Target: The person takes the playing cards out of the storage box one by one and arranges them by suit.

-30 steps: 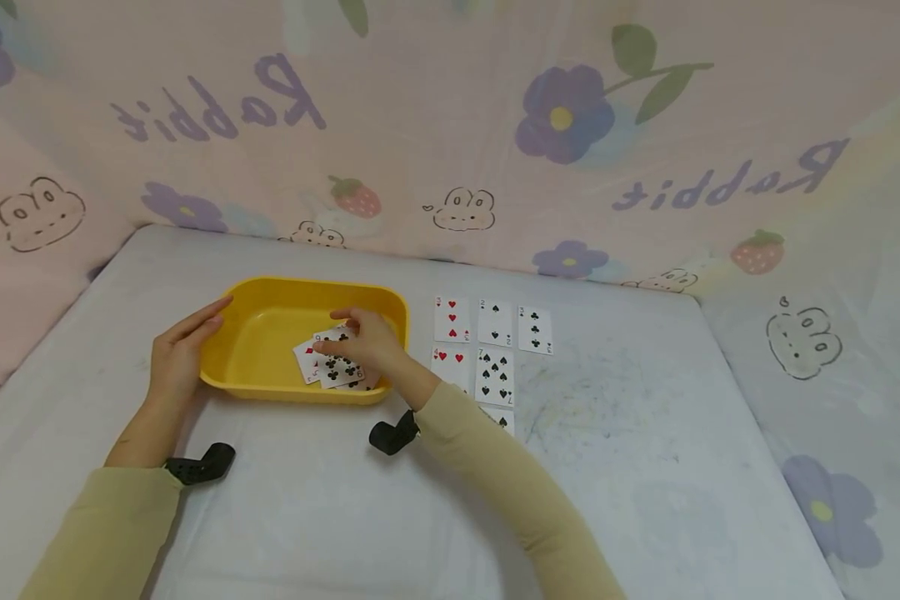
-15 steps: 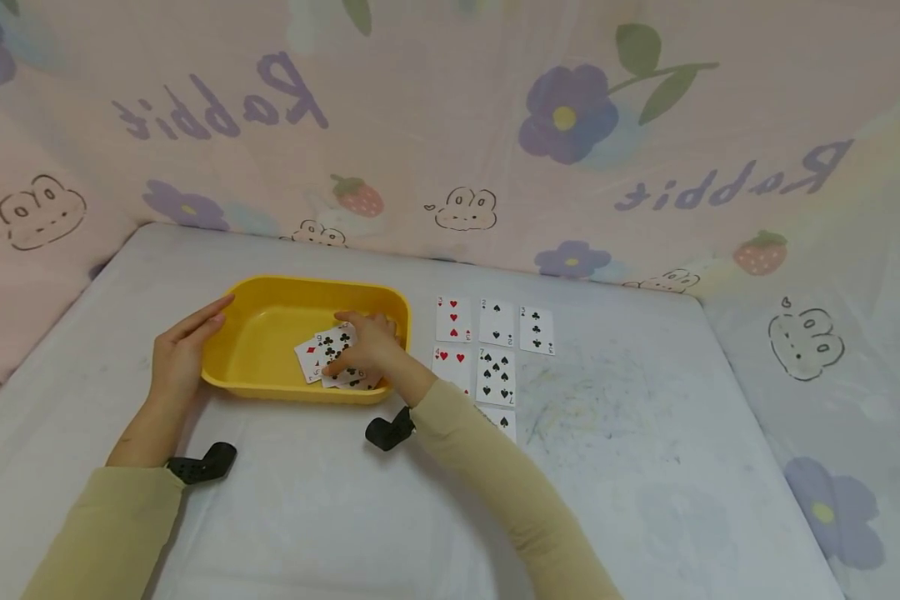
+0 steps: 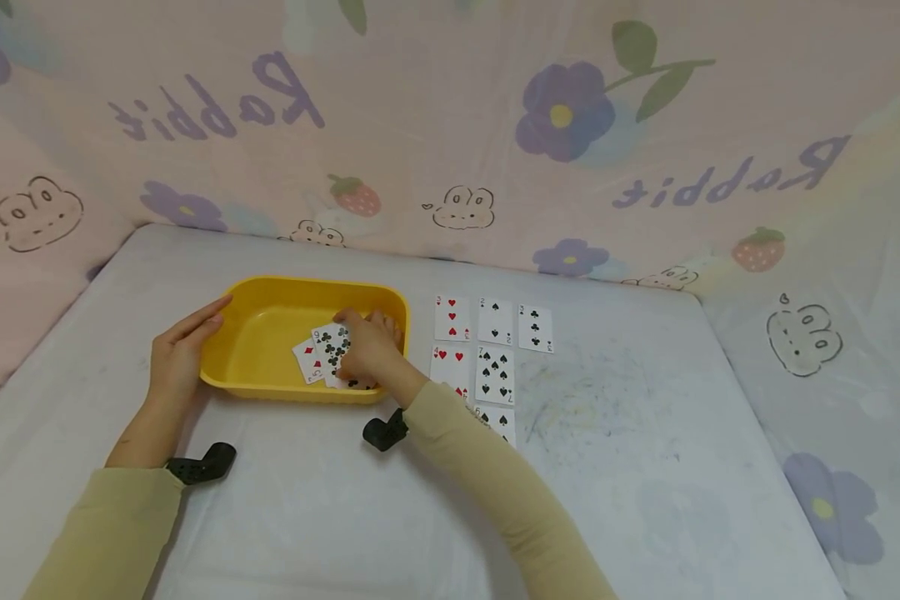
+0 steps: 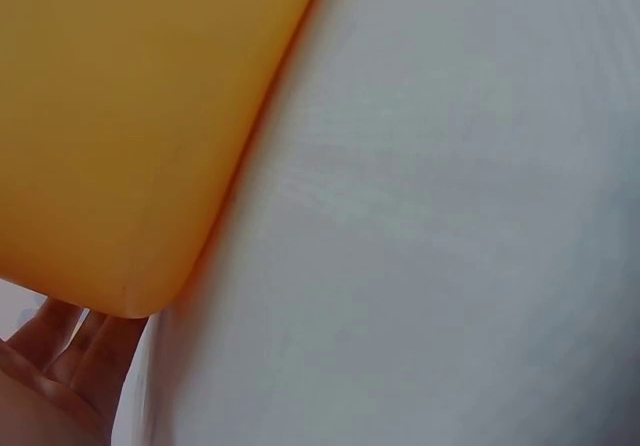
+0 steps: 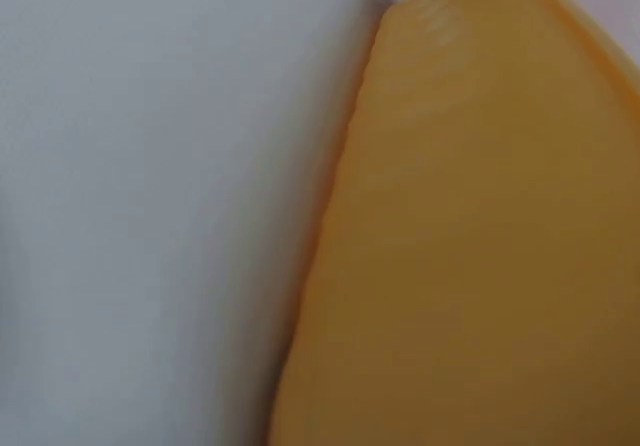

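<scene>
Room and layout of a card arrangement. A pale fabric backdrop [image 3: 420,150], printed with flowers, strawberries, rabbit faces and mirrored lettering, rises behind the far edge and encloses the sides. The white-covered surface [image 3: 667,517] bears faint smudges [image 3: 607,421] towards its right half. A yellow tray [image 3: 251,337] stands nearer the far-left corner, its long side roughly parallel to the far edge. The left hand [image 3: 178,358] steadies the tray's left end; its grip is spread, the straight fingers touching the outer wall. The right hand [image 3: 372,346] reaches inside over the cards; whether its grip is pinching one cannot be told. In the tray a club card [image 3: 326,350] overlaps a diamond card [image 3: 307,358]. Between the tray and the surface's right edge, six visible cards lie face up: three of hearts [image 3: 452,318], two of spades [image 3: 495,322] and three of clubs [image 3: 535,330] nearest the far edge; four of hearts [image 3: 448,367] and seven of spades [image 3: 495,375] next; then a spade card [image 3: 501,423], partly hidden by the right sleeve [image 3: 495,467]. The set thus appears only partly laid out.
</scene>
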Tool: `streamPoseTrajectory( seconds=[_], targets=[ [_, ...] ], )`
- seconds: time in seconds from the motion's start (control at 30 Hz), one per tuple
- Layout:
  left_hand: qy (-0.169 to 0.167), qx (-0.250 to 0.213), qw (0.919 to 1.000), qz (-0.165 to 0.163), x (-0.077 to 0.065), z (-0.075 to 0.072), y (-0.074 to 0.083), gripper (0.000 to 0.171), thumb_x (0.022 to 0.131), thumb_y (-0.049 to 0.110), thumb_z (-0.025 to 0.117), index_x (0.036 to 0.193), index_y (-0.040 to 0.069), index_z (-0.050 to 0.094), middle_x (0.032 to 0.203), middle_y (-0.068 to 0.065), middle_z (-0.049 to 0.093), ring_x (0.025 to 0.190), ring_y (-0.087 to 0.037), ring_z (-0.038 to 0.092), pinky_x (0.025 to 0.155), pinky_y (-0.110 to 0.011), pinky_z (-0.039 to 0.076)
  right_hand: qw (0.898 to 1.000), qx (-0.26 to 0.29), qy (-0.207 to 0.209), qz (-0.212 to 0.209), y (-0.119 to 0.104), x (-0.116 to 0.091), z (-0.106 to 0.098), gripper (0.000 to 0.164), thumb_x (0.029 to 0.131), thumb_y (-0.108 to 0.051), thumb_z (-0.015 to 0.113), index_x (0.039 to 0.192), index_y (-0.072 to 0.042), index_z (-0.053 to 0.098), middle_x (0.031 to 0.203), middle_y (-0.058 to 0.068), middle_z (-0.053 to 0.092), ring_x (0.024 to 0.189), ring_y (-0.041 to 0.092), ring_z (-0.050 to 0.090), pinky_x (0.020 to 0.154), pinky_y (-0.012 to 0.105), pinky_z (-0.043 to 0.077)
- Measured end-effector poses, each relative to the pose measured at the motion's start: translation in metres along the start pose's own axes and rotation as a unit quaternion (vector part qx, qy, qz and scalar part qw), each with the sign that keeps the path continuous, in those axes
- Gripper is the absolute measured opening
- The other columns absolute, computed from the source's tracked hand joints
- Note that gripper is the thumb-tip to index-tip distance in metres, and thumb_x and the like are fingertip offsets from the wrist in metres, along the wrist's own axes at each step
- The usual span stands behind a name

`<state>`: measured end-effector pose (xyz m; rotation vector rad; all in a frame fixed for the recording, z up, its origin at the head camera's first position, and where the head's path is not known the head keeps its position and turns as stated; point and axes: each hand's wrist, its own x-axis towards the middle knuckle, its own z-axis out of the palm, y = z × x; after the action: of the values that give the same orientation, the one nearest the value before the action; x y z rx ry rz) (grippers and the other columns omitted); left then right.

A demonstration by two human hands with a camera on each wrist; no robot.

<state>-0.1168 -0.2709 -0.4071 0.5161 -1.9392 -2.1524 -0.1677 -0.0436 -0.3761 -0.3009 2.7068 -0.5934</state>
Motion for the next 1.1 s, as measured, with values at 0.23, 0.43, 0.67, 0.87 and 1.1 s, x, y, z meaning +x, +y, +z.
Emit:
streamPoseTrajectory(
  seconds=[0.23,0.43,0.67,0.87,1.1],
  targets=[
    [0.002,0.01,0.9999,0.002,-0.001,0.001,0.002,0.037,0.094,0.028,0.062,0.13,0.02,0.062,0.115,0.028,0.064,0.133,0.002,0.038,0.107,-0.005,0.025,0.999,-0.012,0.04,-0.005,-0.003,-0.002,-0.001,0.066,0.079,-0.009,0.074,0.135,-0.031,0.047,0.127,0.004,0.055,0.115,0.022,0.044,0.109,0.037,0.03],
    [0.006,0.01,0.9999,-0.007,-0.003,0.002,0.005,0.038,0.094,0.029,0.062,0.13,0.02,0.061,0.118,0.028,0.062,0.135,0.002,0.036,0.108,-0.005,0.025,0.989,0.083,0.117,-0.027,0.001,-0.003,-0.002,0.056,0.087,0.001,0.061,0.134,-0.025,0.049,0.116,0.005,0.057,0.098,0.017,0.05,0.089,0.028,0.046],
    [0.004,0.009,0.9999,-0.013,-0.005,0.002,0.006,0.038,0.094,0.031,0.061,0.131,0.021,0.06,0.122,0.028,0.061,0.137,0.001,0.034,0.109,-0.006,0.024,0.931,0.289,0.199,-0.098,0.011,-0.007,-0.008,0.049,0.091,0.005,0.054,0.134,-0.019,0.05,0.101,0.009,0.051,0.081,0.015,0.045,0.067,0.02,0.038],
    [-0.003,0.005,1.0,-0.003,-0.003,0.003,0.003,0.037,0.095,0.027,0.061,0.131,0.02,0.061,0.119,0.027,0.062,0.136,0.002,0.035,0.109,-0.006,0.024,0.872,0.388,0.266,-0.135,0.019,-0.012,-0.013,0.043,0.093,0.003,0.053,0.133,-0.015,0.05,0.103,0.016,0.05,0.058,0.009,0.038,0.053,0.015,0.035],
    [0.0,0.007,1.0,-0.001,-0.002,0.0,0.002,0.037,0.095,0.028,0.06,0.131,0.018,0.061,0.116,0.029,0.063,0.133,0.003,0.038,0.107,-0.005,0.025,0.844,0.458,0.253,-0.12,0.031,-0.018,-0.027,0.044,0.094,0.001,0.052,0.134,-0.017,0.049,0.104,0.01,0.045,0.051,0.009,0.035,0.049,0.017,0.033]
  ],
)
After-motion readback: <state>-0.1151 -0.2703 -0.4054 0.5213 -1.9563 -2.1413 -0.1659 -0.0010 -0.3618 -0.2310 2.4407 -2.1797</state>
